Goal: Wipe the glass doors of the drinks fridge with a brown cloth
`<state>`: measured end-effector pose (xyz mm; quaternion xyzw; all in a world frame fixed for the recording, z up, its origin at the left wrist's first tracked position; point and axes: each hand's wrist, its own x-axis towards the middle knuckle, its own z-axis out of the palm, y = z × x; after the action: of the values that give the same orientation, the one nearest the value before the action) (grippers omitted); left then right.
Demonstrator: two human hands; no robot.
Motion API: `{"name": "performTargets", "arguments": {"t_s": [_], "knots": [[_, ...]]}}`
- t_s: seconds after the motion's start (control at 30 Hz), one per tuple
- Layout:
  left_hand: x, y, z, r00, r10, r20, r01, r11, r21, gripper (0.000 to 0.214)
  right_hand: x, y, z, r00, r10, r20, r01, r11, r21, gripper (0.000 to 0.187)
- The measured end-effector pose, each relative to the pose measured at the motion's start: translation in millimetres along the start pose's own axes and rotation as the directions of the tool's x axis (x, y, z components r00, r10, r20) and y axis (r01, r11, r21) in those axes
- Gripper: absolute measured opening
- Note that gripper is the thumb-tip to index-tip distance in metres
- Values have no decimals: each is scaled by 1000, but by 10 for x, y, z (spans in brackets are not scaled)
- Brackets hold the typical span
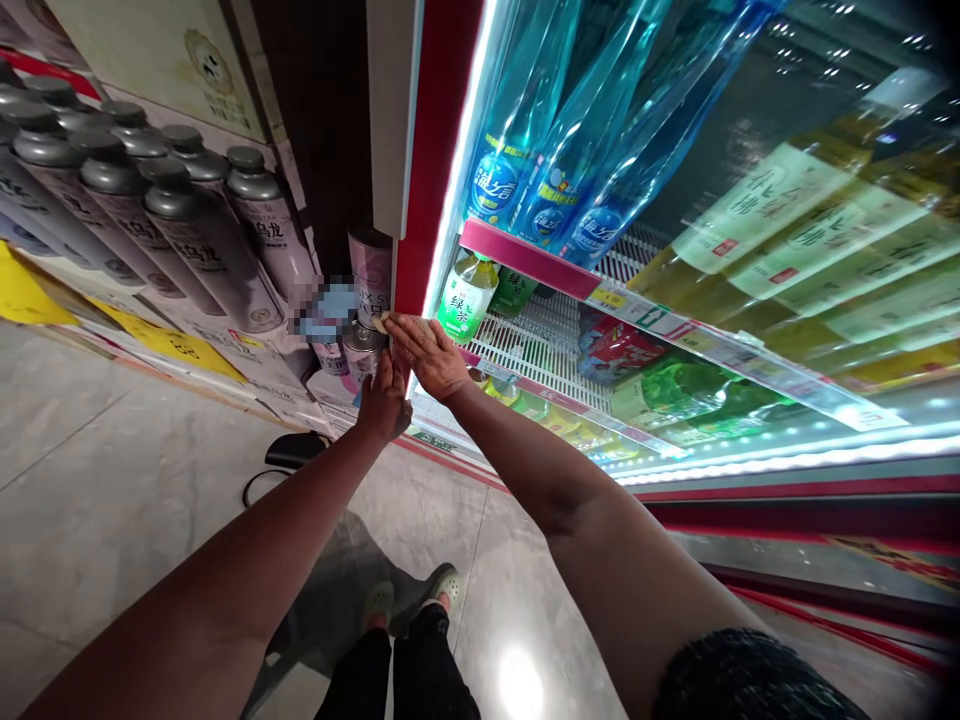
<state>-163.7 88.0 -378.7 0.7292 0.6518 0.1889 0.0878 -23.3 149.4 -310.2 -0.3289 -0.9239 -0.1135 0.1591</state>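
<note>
Both my arms reach toward the red side frame [439,150] of an open drinks cooler. My right hand [427,355] lies flat, fingers together and stretched out, pressing a small pale cloth or pad [381,322] against the lower part of that frame. My left hand [384,400] is just below it, fingers curled up toward the same spot; whether it holds anything is hidden. A green tea bottle [466,297] stands on the white wire shelf [540,345] right beside my right hand.
Blue bottles [540,150] and yellow-green tea bottles [795,230] fill the cooler shelves. Grey-capped cans [202,235] are stacked on a display at left, with a black cable and plug [289,455] on the grey tiled floor [112,470]. My feet [412,595] show below.
</note>
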Motion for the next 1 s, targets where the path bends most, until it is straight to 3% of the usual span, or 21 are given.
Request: {"name": "performTargets", "arguments": {"t_s": [0.1,0.17,0.33,0.57,0.73,0.8,0.9,1.0], "knots": [[-34,-9,9,1000,19,-7,-19,1000,1,82,-88,-23,209,993,-54,101,52,998,22,62],[-46,-11,2,999,27,-24,-27,1000,-9,87,-131,-7,241,989,-85,119,83,996,21,62],[27,31,-53,988,59,-141,-68,996,-56,89,-320,116,92,999,-15,-52,14,1000,-19,66],[134,113,-32,992,89,-90,-94,995,-44,90,-598,204,139,996,-87,-3,87,996,-19,66],[116,82,75,979,98,-177,-108,993,-52,89,-757,263,163,995,6,-102,-9,999,-31,68],[126,87,115,968,137,-211,-147,988,-37,86,-844,268,187,993,-13,-121,9,999,-32,72],[152,103,153,965,169,-201,-180,983,-37,88,-952,269,167,991,-56,-122,52,998,-32,74],[172,108,166,970,170,-174,-186,979,-80,96,-1081,282,90,990,38,-132,-42,999,-30,71]]}}
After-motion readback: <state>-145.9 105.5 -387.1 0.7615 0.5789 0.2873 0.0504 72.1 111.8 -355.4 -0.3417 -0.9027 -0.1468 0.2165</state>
